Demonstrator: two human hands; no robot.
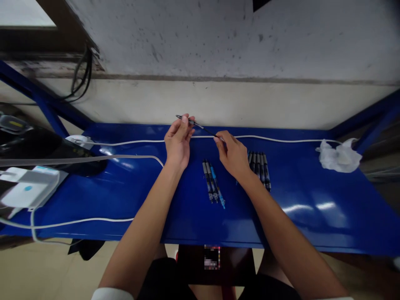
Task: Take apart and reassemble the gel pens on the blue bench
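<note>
Head cam, the only view here, so I'm using the trio of pens (211, 181) (two with grey grips, one bright blue) as my landmark; they're lying side by side on the blue table (296, 179).

The left hand (178, 137) is hanging in the air beyond the trio and a bit left of it, and it's pinching a pen body (179, 116) between thumb and fingers, tip pointing away to the left. A thin dark rod (208, 131), looks like a refill tbh, is running from that pen body toward the right, beyond the trio. The right hand (233, 154) is gripping its far end with the fingertips, just beyond the trio and to its right; the knuckles are hiding most of that grip.

Right of the trio, a row of pens (261, 166) is lying partly behind the right hand and forearm. Well right of the trio, a crumpled white bag (339, 156) is sitting there. Way left of it, a white plug block (33, 185) is resting near a bulky black thing (46, 143). Beyond the trio, a white cable (281, 141) is running across.
</note>
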